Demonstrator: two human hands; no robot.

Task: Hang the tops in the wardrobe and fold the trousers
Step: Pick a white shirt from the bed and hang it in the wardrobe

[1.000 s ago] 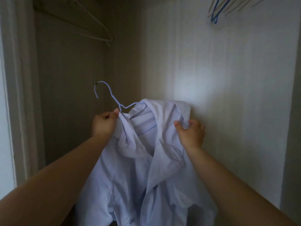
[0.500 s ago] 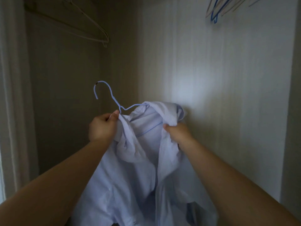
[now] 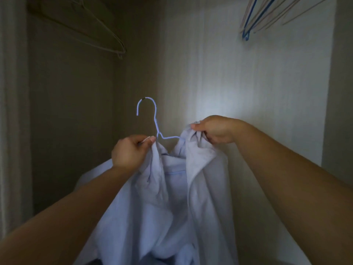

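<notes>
A pale blue shirt (image 3: 166, 203) hangs in front of me inside the wardrobe, draped on a light blue wire hanger (image 3: 155, 123) whose hook points up and to the left. My left hand (image 3: 131, 153) pinches the shirt's left collar and the hanger at its neck. My right hand (image 3: 215, 131) grips a bunch of the shirt's right shoulder fabric, raised above the hanger's right arm. Most of the hanger's frame is hidden under the cloth. No trousers are in view.
Several pale wire hangers (image 3: 99, 35) hang at the top left. Another bunch with one dark blue hanger (image 3: 250, 22) hangs at the top right. The wardrobe's back wall (image 3: 248, 92) is lit in the middle; a side panel (image 3: 13, 111) stands at the left.
My right hand has moved up and to the right, lifting the shirt's right shoulder over the hanger. The hanger's hook now stands more upright. My left hand keeps its hold.
</notes>
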